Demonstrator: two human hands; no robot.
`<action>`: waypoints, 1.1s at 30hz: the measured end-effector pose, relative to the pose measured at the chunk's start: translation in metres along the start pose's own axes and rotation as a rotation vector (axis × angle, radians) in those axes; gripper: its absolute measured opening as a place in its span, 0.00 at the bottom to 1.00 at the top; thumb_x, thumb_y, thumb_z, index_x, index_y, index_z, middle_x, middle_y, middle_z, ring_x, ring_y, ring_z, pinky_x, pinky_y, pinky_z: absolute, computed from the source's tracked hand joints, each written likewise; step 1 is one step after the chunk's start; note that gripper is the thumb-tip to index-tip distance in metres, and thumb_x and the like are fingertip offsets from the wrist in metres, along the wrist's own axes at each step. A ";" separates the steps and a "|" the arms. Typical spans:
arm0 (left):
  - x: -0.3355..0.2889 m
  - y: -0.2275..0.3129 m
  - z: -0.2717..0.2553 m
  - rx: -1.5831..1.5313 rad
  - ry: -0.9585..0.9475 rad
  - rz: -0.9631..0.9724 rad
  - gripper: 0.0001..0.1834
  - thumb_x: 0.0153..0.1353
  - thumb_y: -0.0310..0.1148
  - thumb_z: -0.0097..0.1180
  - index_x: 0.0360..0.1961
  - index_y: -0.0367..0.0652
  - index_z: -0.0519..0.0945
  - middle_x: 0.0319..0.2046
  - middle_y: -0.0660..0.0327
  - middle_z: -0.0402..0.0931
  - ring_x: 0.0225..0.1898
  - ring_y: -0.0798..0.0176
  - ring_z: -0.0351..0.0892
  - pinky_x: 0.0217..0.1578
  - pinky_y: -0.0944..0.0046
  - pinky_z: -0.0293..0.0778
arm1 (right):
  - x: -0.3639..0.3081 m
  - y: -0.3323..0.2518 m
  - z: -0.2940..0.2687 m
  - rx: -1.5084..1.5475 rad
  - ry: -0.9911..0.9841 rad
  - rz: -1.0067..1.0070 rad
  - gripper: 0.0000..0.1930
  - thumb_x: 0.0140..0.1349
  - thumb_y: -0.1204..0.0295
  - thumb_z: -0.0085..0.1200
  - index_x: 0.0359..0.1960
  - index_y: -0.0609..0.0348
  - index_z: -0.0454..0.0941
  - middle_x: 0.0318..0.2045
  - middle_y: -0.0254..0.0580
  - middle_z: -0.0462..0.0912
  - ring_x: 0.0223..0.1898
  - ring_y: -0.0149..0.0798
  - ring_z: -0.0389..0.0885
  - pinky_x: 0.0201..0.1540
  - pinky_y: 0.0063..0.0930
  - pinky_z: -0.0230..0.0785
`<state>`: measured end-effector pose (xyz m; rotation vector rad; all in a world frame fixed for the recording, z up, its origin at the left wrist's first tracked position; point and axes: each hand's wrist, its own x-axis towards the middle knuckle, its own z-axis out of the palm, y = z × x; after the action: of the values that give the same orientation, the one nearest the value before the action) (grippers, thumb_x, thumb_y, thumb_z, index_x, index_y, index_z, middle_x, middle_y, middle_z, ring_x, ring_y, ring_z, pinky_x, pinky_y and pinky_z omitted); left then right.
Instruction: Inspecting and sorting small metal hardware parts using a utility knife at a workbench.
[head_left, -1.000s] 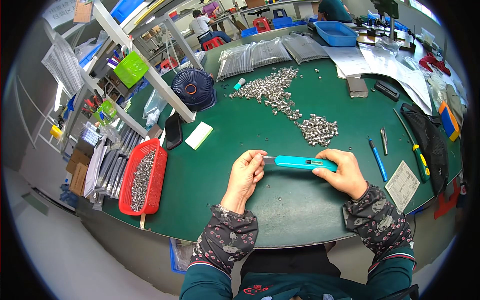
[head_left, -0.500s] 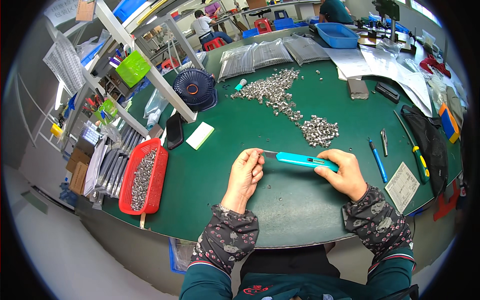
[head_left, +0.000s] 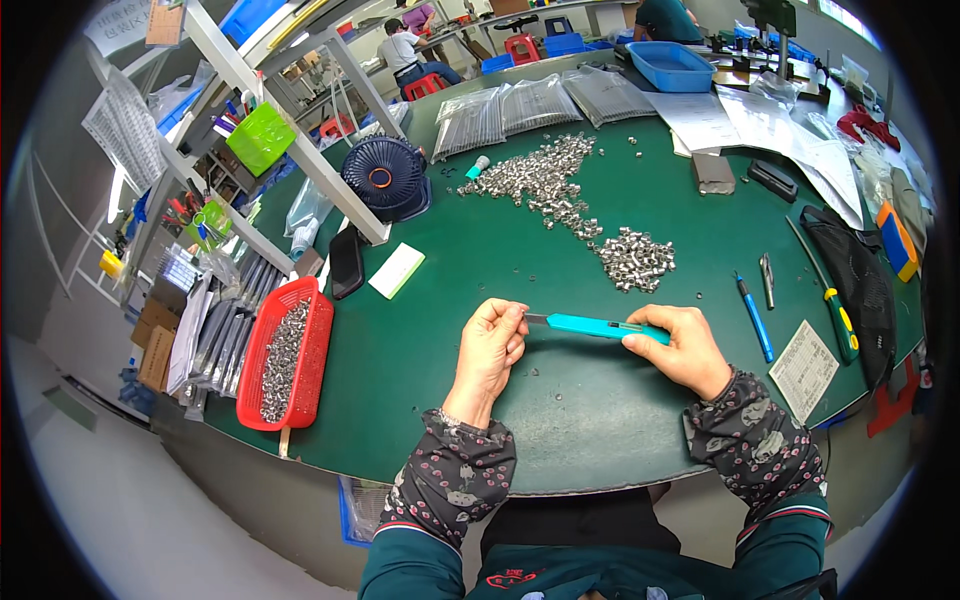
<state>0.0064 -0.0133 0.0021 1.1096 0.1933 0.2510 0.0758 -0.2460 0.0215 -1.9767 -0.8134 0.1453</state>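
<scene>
My right hand (head_left: 685, 350) is closed around the teal handle of a utility knife (head_left: 590, 325), whose blade points left. The blade tip reaches the pinched thumb and forefinger of my left hand (head_left: 490, 345). Whatever that pinch holds is too small and covered to make out. Beyond the knife lies a small heap of short silvery metal rings (head_left: 637, 260). A bigger spread of the same rings (head_left: 545, 180) stretches farther back. At the left, a red plastic basket (head_left: 327, 335) holds many small metal pieces.
A dark fan (head_left: 384, 178) stands by a white shelf post, near a phone (head_left: 346, 262) and a notepad (head_left: 397, 270). At right lie a blue pen (head_left: 755, 318), a yellow-green-handled tool (head_left: 842, 330) and a printed card (head_left: 804, 372). Bagged rods (head_left: 540, 105) line the back.
The knife has turned a little, its blade now lying closer in against my left fingertips. Both hands stay almost where they were.
</scene>
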 end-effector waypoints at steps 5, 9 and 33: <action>0.001 -0.001 -0.005 -0.081 0.004 -0.010 0.09 0.59 0.34 0.48 0.30 0.39 0.71 0.19 0.65 0.67 0.13 0.79 0.56 0.10 0.80 0.51 | -0.004 -0.006 0.009 -0.203 0.298 -0.341 0.14 0.45 0.67 0.59 0.32 0.60 0.75 0.27 0.45 0.77 0.24 0.45 0.76 0.26 0.32 0.67; 0.000 0.000 -0.001 -0.095 0.046 -0.051 0.11 0.61 0.36 0.45 0.30 0.38 0.71 0.21 0.64 0.67 0.13 0.79 0.55 0.09 0.80 0.50 | -0.001 0.001 0.003 -0.103 0.358 -0.313 0.13 0.45 0.68 0.59 0.32 0.60 0.74 0.25 0.45 0.76 0.24 0.45 0.76 0.26 0.30 0.67; 0.003 -0.001 -0.005 -0.187 -0.092 0.022 0.08 0.59 0.27 0.47 0.39 0.38 0.72 0.29 0.64 0.68 0.21 0.76 0.60 0.16 0.78 0.57 | 0.003 0.005 0.001 0.027 0.074 -0.083 0.15 0.46 0.63 0.58 0.31 0.61 0.76 0.21 0.46 0.77 0.22 0.40 0.76 0.25 0.29 0.66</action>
<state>0.0078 -0.0084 -0.0015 0.9355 0.0742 0.2324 0.0801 -0.2452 0.0170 -1.9084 -0.8404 0.0341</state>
